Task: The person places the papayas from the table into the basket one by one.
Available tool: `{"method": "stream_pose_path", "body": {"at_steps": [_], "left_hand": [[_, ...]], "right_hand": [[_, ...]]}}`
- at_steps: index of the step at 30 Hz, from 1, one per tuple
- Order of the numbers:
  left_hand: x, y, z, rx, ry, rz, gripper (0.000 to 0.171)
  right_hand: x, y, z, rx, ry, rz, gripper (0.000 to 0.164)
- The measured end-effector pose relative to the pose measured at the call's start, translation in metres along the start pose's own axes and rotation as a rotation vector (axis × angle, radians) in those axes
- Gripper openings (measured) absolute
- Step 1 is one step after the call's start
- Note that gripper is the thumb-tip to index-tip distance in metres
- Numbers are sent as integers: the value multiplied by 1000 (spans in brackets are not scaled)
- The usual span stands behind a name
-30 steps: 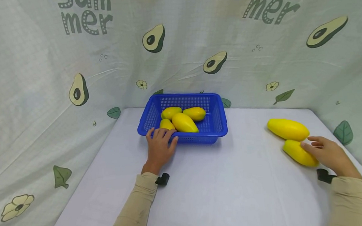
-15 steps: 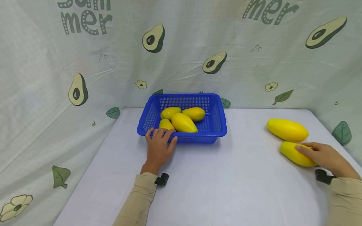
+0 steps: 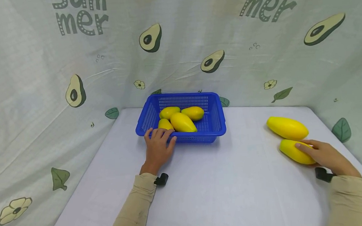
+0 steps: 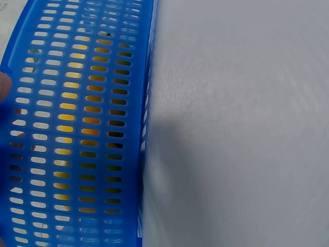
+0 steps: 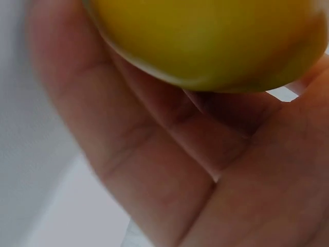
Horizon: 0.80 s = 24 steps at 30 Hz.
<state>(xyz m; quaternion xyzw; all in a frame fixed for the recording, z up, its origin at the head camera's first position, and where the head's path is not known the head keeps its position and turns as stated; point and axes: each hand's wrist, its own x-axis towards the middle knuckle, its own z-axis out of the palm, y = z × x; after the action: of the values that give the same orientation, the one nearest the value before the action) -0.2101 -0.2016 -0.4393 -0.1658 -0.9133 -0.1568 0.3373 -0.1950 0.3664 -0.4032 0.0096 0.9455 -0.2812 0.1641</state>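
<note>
My left hand [image 3: 158, 147] grips the front rim of a blue perforated plastic basket [image 3: 213, 132], near its left corner, with the fingers hooked over the edge. Several yellow mangoes lie inside, one large mango [image 3: 183, 122] at the front; their yellow shows through the slots in the left wrist view. At the right, my right hand [image 3: 329, 154] holds another mango [image 3: 295, 151], thumb on top and fingers curled around its far side. The right wrist view shows this mango [image 5: 216, 46] resting against the fingers. Just behind it lies a further loose mango [image 3: 287, 128].
A white cloth covers the table [image 3: 227, 185]. Behind and along both sides hangs a pale curtain [image 3: 177, 41] printed with avocados, leaves and flowers. The basket stands close to the back edge. A small black camera [image 3: 324, 174] sits at the right wrist.
My right hand's fingers have closed around the nearer mango, and it has shifted slightly left. My left hand stays on the basket rim.
</note>
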Motion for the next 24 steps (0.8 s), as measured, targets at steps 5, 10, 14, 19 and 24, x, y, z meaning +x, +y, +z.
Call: {"method": "stream_pose_path", "body": {"at_steps": [5,10,14,19,24], "left_hand": [[1,0,0,2,10,-2,30],[0,1,0,-2,6,-10,31],[0,1,-1,-2,12,-6,31],[1,1,-2,-3,17,0,30],[1,1,-1,-1,17,1,31]], "right_hand": [[0,1,-1,7,0,14,96],[0,0,-1,27,8,20,97],[-1,0,-2,65,17,24,98],[0,1,-1,123,18,45,101],[0,2,0,162,40,35,100]]}}
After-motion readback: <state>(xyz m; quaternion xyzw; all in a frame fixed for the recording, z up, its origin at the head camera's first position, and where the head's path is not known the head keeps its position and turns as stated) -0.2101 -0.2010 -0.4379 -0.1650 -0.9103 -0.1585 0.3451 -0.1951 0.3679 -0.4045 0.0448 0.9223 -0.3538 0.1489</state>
